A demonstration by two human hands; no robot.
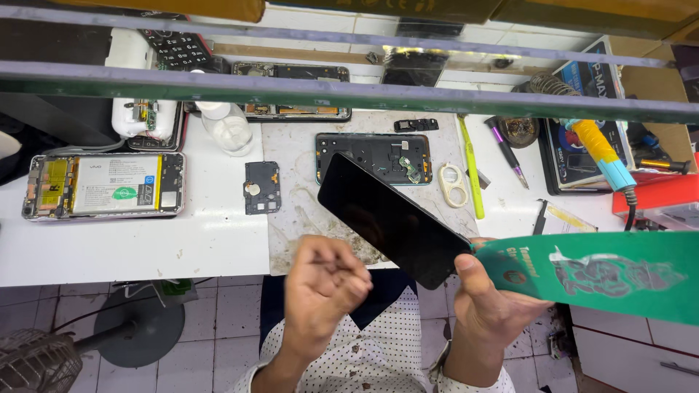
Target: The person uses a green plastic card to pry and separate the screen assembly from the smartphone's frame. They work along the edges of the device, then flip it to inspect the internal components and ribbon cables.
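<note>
Right hand [486,291]: pinches the black screen panel [392,217] by its lower corner, with a green sheet [604,275].
Left hand [322,284]: loosely curled, empty, just left of the panel.
Hidden: sheet cut off at right.
Count: one panel, two opened phones [104,185] [373,156] beyond.
Look: glossy, dark, tilted.

Worktop: a white bench [182,247] spans the view, with a stained, worn grey mat [298,182] in its middle.
Floor: pale square tiles [226,313] with dark grout lie below the bench edge.
Shelf: a glass shelf edge [364,93] crosses overhead.
Furniture: white drawers [633,349] stand lower right.
Fan: a pedestal fan's round base [138,327] rests on the tiles.
</note>
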